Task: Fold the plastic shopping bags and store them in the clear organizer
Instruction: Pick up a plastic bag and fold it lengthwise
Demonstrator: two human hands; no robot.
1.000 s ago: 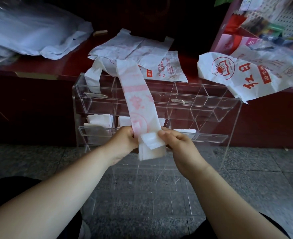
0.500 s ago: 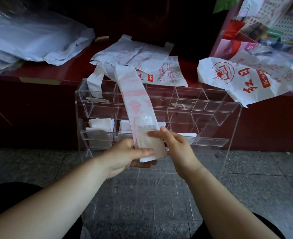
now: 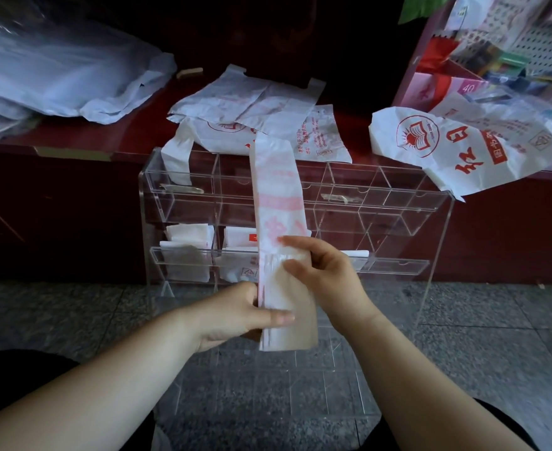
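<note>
A white plastic bag with pink print, folded into a long narrow strip (image 3: 277, 203), runs from the red counter down across the clear organizer (image 3: 430, 222). My left hand (image 3: 235, 314) pinches the strip's folded lower end, thumb on top. My right hand (image 3: 323, 271) holds the strip's right edge higher up, fingers curled over it. The organizer's lower left compartments hold folded white bags (image 3: 186, 252). Loose white bags with red print (image 3: 261, 115) lie on the counter behind.
Another printed bag (image 3: 463, 144) hangs over the counter edge at right. A large pale plastic sheet (image 3: 56, 70) lies at the left. A shelf of goods (image 3: 495, 50) stands at the back right. Grey stone floor (image 3: 56, 314) lies below.
The strip's lower end has been turned up into a longer folded section. My left hand dropped lower and toward me; my right hand slid up the strip's right edge.
</note>
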